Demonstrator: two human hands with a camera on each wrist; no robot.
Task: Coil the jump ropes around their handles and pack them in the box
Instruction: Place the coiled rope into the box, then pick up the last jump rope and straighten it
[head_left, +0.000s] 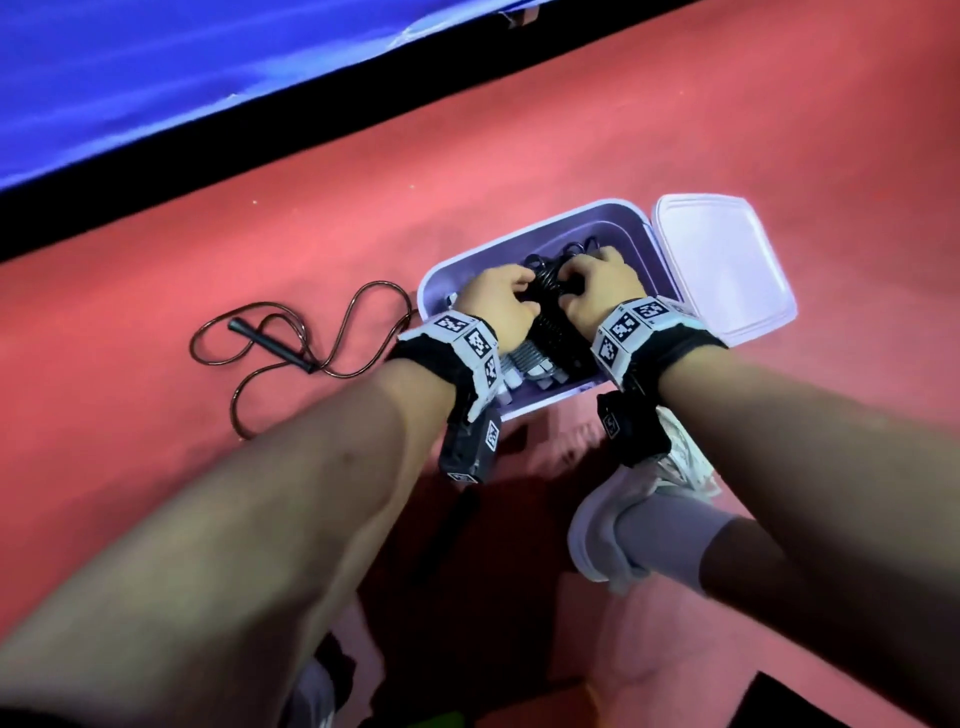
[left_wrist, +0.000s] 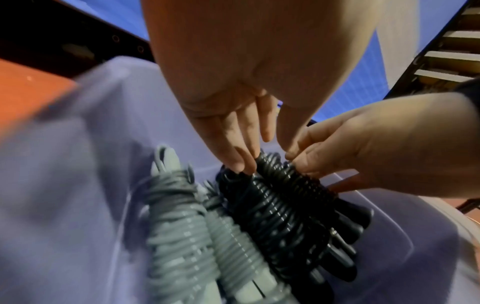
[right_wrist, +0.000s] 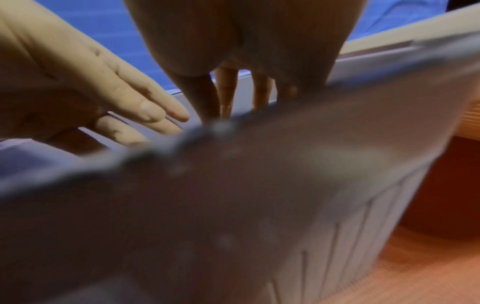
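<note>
The lavender box (head_left: 452, 270) stands open on the red floor, and both hands reach into it. A black jump rope (left_wrist: 280, 201) coiled round its handles lies inside, beside two grey coiled ropes (left_wrist: 187, 236). My left hand (head_left: 522, 293) touches the far end of the black coil with straight fingers (left_wrist: 244, 156). My right hand (head_left: 571, 283) grips the same coil, fingers (left_wrist: 306, 160) curled on top and thumb beneath. In the right wrist view the box wall (right_wrist: 259, 195) hides the ropes. One dark rope (head_left: 291, 332) lies uncoiled on the floor left of the box.
The box's hinged lid (head_left: 722, 265) lies open to the right. A blue mat with a black edge (head_left: 156, 93) runs along the far side. My foot in a white shoe (head_left: 618, 519) is planted close in front of the box.
</note>
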